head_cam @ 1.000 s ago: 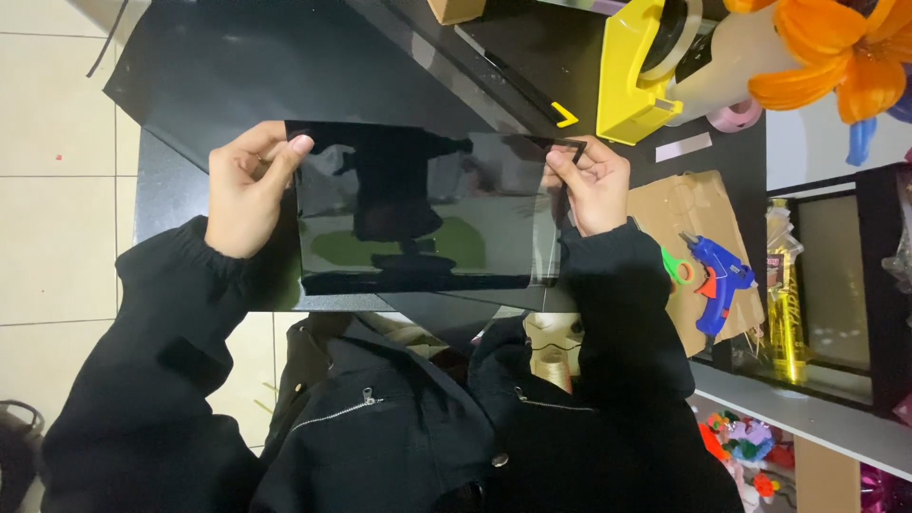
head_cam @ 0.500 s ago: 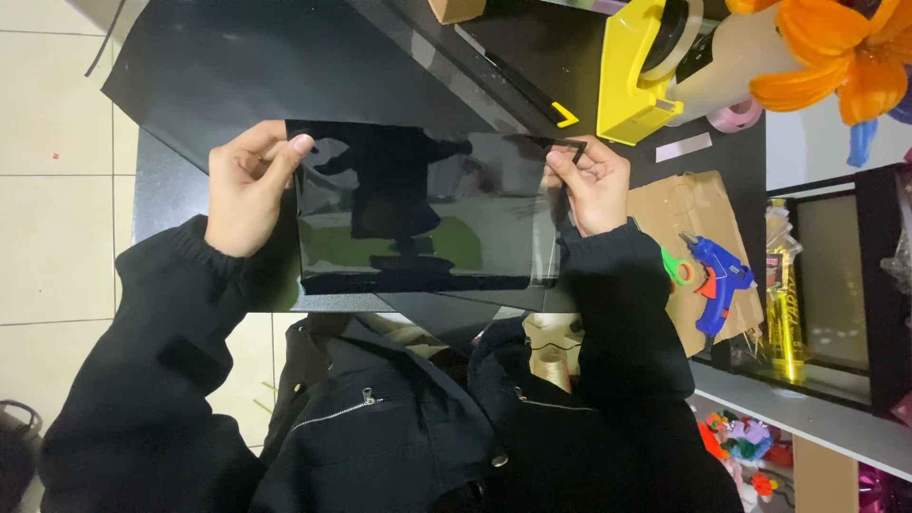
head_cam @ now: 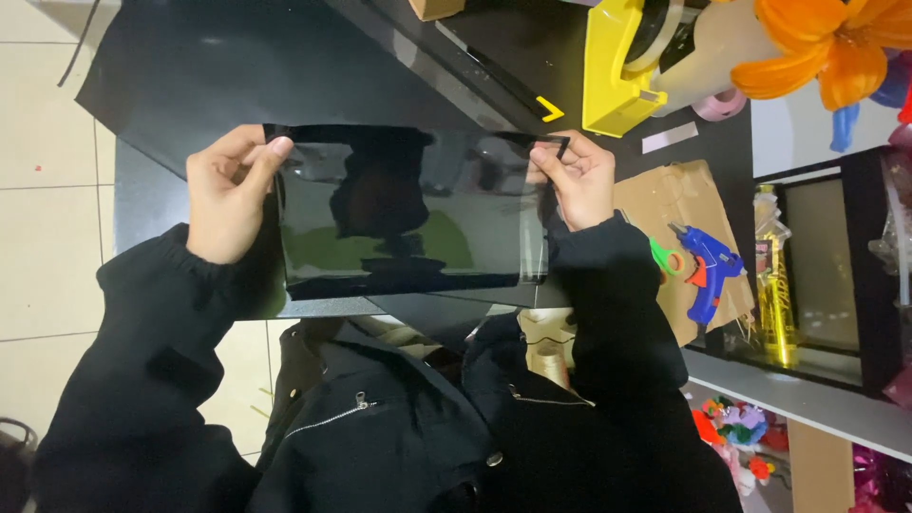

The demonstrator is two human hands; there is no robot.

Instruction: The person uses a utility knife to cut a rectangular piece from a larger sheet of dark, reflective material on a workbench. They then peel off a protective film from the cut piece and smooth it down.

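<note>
Glossy black sheet (head_cam: 408, 214) held up flat between both hands, over the near edge of the desk (head_cam: 570, 57) and close to the chest. Left hand (head_cam: 223, 195) pinching the sheet's upper left corner, thumb and fingers (head_cam: 275, 147) narrow and closed on the edge. Right hand (head_cam: 579, 180) pinching the upper right corner the same way, fingertips tight on a thin strip of the rim. Mirror-like surface, throwing back a dark reflection of the person and a patch of green.

Judged thin and light, probably a flexible plastic or coated card: fairly stiff across the short span, but likely to bow or kink if gripped one-handed. Slick face, prone to fingerprints and slipping, so best held at the edges and corners, as now, with both hands.

A larger matt black sheet (head_cam: 237, 66) lying beyond, hanging over the desk's far left corner. Toward the right edge: brown cardboard (head_cam: 665, 199), blue glue gun (head_cam: 708, 261), green-handled scissors (head_cam: 665, 256). At the far right corner, a yellow tape dispenser (head_cam: 617, 71) and orange artificial flower (head_cam: 826, 47).
</note>
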